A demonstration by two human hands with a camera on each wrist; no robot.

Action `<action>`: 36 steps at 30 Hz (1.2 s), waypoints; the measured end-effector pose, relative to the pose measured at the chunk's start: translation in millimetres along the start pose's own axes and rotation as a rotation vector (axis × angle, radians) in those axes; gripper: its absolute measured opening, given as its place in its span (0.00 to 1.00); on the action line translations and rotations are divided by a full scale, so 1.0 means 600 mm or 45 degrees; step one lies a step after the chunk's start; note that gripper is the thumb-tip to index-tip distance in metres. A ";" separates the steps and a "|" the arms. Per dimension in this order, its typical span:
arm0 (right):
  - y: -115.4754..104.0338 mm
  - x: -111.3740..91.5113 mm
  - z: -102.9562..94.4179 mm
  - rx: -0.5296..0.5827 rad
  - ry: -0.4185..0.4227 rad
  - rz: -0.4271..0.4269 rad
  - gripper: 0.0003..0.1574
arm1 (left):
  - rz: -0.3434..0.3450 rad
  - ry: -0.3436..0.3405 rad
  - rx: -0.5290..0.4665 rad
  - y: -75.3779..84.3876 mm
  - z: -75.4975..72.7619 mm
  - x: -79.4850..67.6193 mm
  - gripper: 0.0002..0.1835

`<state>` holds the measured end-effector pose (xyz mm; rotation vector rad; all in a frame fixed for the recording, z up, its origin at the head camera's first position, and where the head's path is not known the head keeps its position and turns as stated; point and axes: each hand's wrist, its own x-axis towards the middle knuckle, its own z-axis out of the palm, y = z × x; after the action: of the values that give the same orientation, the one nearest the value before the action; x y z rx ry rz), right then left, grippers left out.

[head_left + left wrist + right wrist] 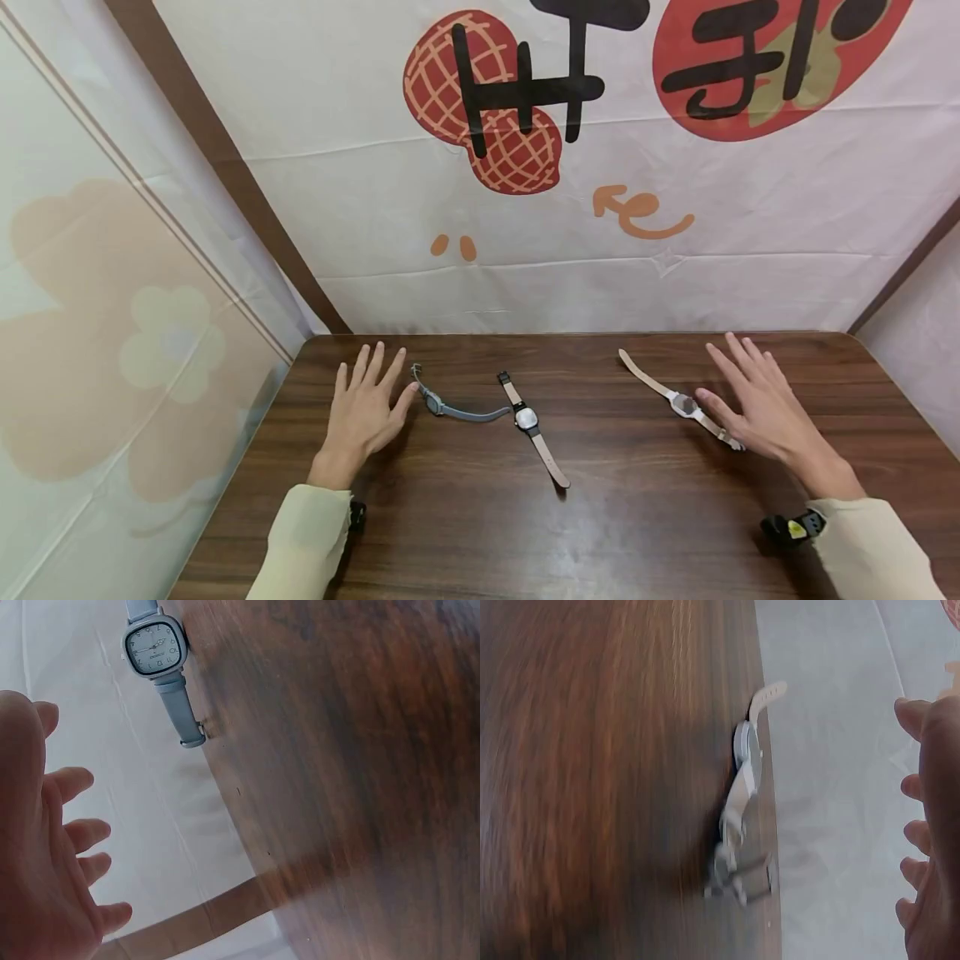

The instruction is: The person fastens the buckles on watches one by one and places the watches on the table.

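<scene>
My left hand (pixel 363 412) is spread at the table's left side, fingers straight and holding nothing. Close to its thumb lies a blue-grey watch (pixel 435 405), strap stretched out; the left wrist view shows its squarish dial (pixel 155 648). A watch with a black case and pale strap undersides (pixel 527 418) lies slantwise in the middle. On the right, my right hand (pixel 768 408) is spread with straight fingers, partly over the buckle end of a white watch (pixel 684 405). In the right wrist view, the white watch (pixel 741 787) appears apart from that hand, its buckle blurred.
The brown wood-grain table (pixel 637 533) ends at a white cloth backdrop (pixel 360 208) with printed pictures. Another cloth with a flower print (pixel 82 333) hangs on the left. A black wrist device (pixel 793 527) sits by the right sleeve.
</scene>
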<state>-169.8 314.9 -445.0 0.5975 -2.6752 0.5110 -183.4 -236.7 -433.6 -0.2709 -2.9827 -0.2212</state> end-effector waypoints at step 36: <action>-0.157 0.111 0.099 0.982 -0.153 0.344 0.24 | -0.516 0.005 -1.269 0.001 -0.014 0.020 0.26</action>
<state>-198.1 188.5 -444.4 0.4564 -2.6200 1.6618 -194.1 -235.3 -423.4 0.2542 -2.6104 -1.7128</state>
